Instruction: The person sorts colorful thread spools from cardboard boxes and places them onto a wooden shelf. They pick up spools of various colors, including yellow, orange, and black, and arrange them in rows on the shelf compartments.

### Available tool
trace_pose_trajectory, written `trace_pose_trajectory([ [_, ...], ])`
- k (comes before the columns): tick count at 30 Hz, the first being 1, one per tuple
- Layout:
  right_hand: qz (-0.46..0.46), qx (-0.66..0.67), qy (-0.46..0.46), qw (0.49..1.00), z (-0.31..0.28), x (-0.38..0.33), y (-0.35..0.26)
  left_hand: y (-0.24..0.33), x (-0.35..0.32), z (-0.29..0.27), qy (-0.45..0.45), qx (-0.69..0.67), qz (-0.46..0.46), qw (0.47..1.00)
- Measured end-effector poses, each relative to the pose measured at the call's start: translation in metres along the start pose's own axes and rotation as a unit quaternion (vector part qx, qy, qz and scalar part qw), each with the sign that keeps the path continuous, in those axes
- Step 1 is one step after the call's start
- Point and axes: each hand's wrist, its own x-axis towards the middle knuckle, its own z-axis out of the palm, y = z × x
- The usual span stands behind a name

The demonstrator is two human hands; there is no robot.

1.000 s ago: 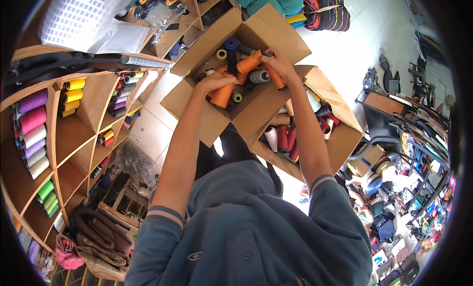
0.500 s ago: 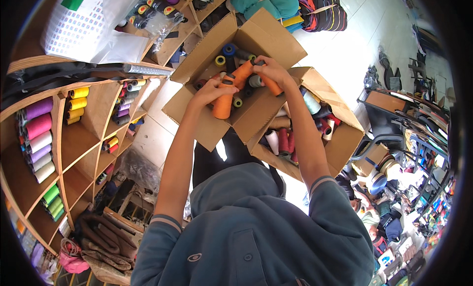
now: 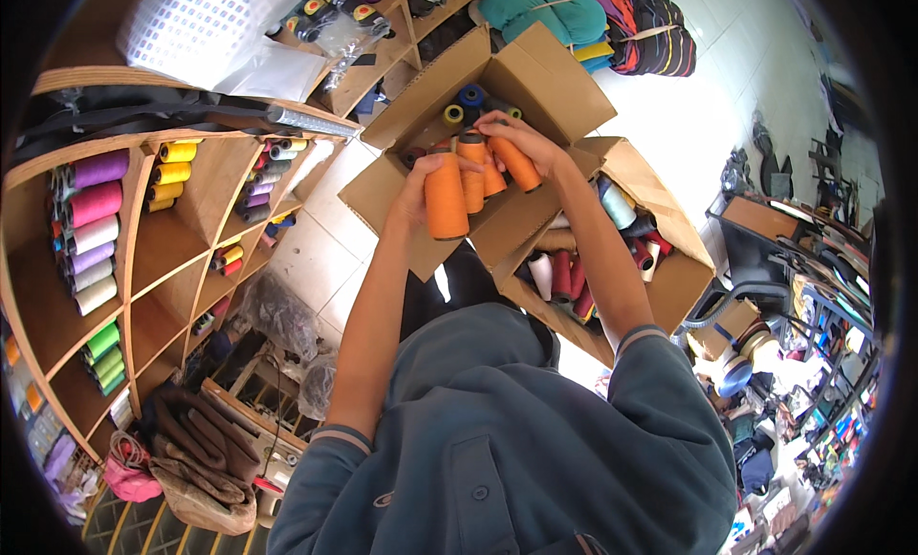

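Over an opened cardboard box, I have several orange thread spools gathered between my hands. My left hand is closed around a large orange thread spool, with another orange spool right beside it. My right hand grips an orange thread spool that tilts down to the right. A further orange spool sits between the hands; which hand bears it I cannot tell. Behind them in the box lie a blue spool, a yellow-green spool and darker ones, partly hidden.
A second cardboard box of red, white and pale blue spools stands close on the right. To the left, a wooden shelf holds spools sorted by colour. Tied teal fabric bundles lie beyond the boxes. A brown cloth rests at lower left.
My left hand has turned and come nearer, lifting its orange spool so more shows. The orange spools now stand side by side between both hands. The whole view has shifted slightly.
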Motion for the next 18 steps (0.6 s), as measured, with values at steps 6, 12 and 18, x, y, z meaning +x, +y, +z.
trace_pose_trajectory([
  [6, 0.018, -0.163, 0.126, 0.978, -0.017, 0.017, 0.001, 0.005, -0.044, -0.016, -0.019, 0.019, 0.016, 1.000],
  [12, 0.039, -0.564, 0.177, 0.805, -0.054, 0.067, 0.046, 0.011, -0.077, -0.003, -0.057, 0.079, 0.030, 0.995],
  [18, 0.083, -0.596, 0.156, 0.783, -0.039, 0.088, 0.061, 0.002, -0.123, -0.005, -0.010, 0.103, 0.040, 0.994],
])
